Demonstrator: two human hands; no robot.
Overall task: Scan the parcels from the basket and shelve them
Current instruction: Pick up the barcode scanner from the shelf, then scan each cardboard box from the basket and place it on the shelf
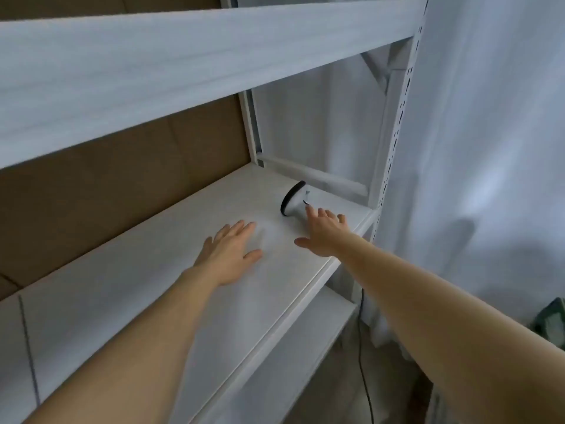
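Observation:
A white handheld scanner point(296, 201) with a black head lies on the white shelf board point(171, 289), near the board's far right corner. My right hand point(324, 232) reaches over the shelf with fingers spread, its fingertips at the scanner's handle, holding nothing. My left hand point(230, 252) lies flat and open on the shelf, to the left of the scanner and apart from it. No parcel or basket is in view.
A white metal rack frame with a perforated upright point(394, 142) stands at the right. Another shelf board point(153, 65) hangs above. Brown cardboard point(116, 182) backs the shelf. A white curtain point(489, 148) hangs on the right, and a black cable point(365, 368) runs down to the floor.

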